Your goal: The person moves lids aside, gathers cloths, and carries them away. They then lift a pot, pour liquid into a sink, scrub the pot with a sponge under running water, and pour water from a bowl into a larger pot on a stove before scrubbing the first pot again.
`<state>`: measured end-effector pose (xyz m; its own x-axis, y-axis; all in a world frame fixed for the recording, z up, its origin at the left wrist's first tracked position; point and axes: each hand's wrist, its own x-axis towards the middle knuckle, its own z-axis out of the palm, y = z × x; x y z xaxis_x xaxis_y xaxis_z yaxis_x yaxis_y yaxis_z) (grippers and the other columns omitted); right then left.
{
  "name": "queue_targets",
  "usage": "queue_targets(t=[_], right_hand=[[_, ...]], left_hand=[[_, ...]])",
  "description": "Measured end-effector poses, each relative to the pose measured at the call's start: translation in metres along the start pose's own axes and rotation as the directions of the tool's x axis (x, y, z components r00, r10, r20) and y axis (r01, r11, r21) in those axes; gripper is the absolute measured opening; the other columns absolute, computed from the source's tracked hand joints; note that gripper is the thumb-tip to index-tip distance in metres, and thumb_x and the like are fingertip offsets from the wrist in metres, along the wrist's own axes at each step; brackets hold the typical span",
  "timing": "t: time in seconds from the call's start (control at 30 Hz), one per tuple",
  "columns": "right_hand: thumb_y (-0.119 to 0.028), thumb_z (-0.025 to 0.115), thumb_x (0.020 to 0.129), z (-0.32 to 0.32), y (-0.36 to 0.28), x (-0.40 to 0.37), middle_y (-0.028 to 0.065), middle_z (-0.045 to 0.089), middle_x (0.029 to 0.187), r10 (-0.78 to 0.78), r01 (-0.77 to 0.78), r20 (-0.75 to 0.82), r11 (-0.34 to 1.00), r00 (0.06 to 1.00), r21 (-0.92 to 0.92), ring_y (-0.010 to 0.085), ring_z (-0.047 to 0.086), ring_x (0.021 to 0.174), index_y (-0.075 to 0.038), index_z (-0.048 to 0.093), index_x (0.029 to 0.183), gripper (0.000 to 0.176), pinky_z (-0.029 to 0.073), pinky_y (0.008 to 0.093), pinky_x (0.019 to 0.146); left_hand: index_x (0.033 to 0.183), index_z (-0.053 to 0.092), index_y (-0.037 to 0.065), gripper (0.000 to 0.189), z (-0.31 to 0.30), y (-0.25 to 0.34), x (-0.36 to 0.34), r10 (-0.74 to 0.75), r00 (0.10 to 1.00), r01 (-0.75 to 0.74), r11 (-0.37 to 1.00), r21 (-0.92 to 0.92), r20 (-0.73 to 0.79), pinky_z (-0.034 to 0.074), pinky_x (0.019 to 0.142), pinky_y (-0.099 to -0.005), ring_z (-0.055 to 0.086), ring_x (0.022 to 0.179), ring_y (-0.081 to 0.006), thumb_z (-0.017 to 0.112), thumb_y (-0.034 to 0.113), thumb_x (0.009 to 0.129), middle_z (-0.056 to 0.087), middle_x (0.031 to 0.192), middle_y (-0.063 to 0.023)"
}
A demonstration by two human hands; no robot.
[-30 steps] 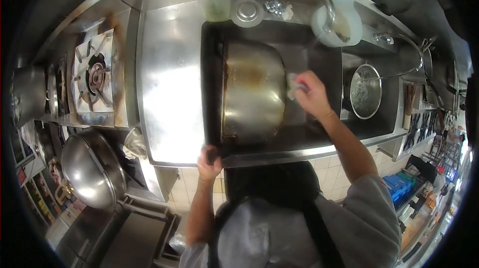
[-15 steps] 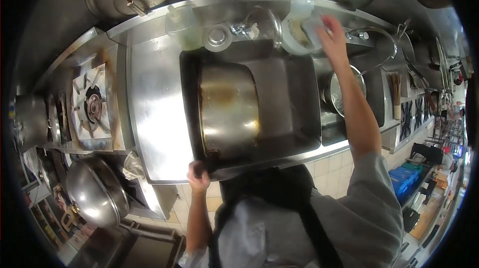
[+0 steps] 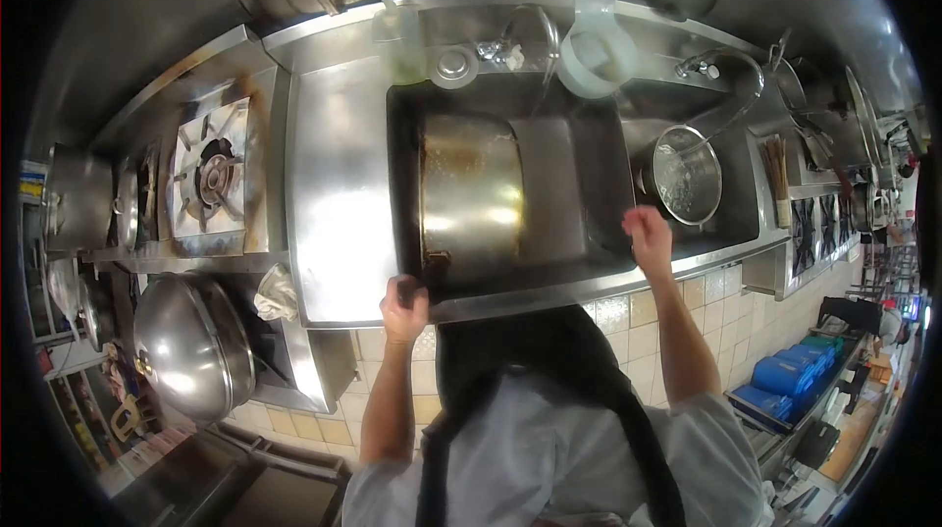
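Observation:
My left hand (image 3: pixel 403 313) is closed around a small dark object (image 3: pixel 406 290) at the front rim of the sink, and its kind cannot be made out. Right behind it, a large stained metal pot (image 3: pixel 471 198) lies on its side in the left basin (image 3: pixel 559 184). My right hand (image 3: pixel 648 237) is curled into a fist above the front of the divider between the basins, with nothing showing in it. Near it, a round metal pot (image 3: pixel 687 174) with bubbly water stands in the right basin.
A translucent plastic scoop (image 3: pixel 597 46) sits on the back ledge between two taps. Left of it are a metal lid (image 3: pixel 451 66) and a plastic bottle (image 3: pixel 400 46). A gas burner (image 3: pixel 216 174) and a big domed pan (image 3: pixel 191 345) are at left. Bamboo sticks (image 3: pixel 777 169) stand at right.
My right hand has left the plastic scoop on the back ledge and come forward to the divider, now curled. My left hand stays at the front rim. The view has shifted slightly.

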<state>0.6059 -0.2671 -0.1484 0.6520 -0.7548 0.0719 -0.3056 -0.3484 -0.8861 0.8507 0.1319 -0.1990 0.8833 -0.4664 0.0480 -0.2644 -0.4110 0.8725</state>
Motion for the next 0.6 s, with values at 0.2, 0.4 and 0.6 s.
queue_targets(t=[0.2, 0.4, 0.6], right_hand=[[-0.001, 0.055, 0.098, -0.028, 0.009, -0.106, 0.0041, 0.064, 0.088, 0.182, -0.179, -0.173, 0.983, 0.968, 0.032, 0.0104, 0.06, 0.075, -0.001, 0.062, 0.101, 0.008, 0.05, 0.0247, 0.068], [0.0, 0.057, 0.095, -0.045, 0.023, -0.166, 0.0029, 0.061, 0.085, 0.194, -0.202, -0.23, 0.979, 0.954, -0.012, 0.0107, 0.058, 0.074, -0.002, 0.062, 0.096, 0.006, 0.049, 0.0254, 0.068], [0.002, 0.058, 0.09, -0.045, 0.009, -0.188, 0.0059, 0.064, 0.085, 0.194, -0.223, -0.2, 0.966, 0.96, -0.131, 0.0127, 0.061, 0.081, -0.001, 0.065, 0.098, 0.011, 0.051, 0.0274, 0.071]], left_hand=[[0.113, 0.059, 0.002, 0.034, -0.001, -0.005, -0.003, 0.009, 1.0, -0.009, 0.997, -0.072, 0.011, 0.054, 0.075, -0.0322, 0.067, 0.082, -0.0212, 0.073, 0.013, 0.085, 0.067, 0.09, -0.0136], [0.137, 0.043, 0.002, 0.063, 0.003, 0.001, -0.004, 0.105, 0.994, -0.109, 0.947, -0.301, -0.028, 0.052, 0.077, -0.028, 0.061, 0.085, -0.0145, 0.075, 0.004, 0.082, 0.062, 0.101, -0.0094], [0.126, 0.051, 0.0, 0.04, -0.002, -0.01, -0.01, 0.106, 0.994, -0.102, 0.976, -0.194, 0.008, 0.051, 0.078, -0.0279, 0.061, 0.084, -0.0139, 0.067, 0.007, 0.091, 0.062, 0.099, -0.0087]])
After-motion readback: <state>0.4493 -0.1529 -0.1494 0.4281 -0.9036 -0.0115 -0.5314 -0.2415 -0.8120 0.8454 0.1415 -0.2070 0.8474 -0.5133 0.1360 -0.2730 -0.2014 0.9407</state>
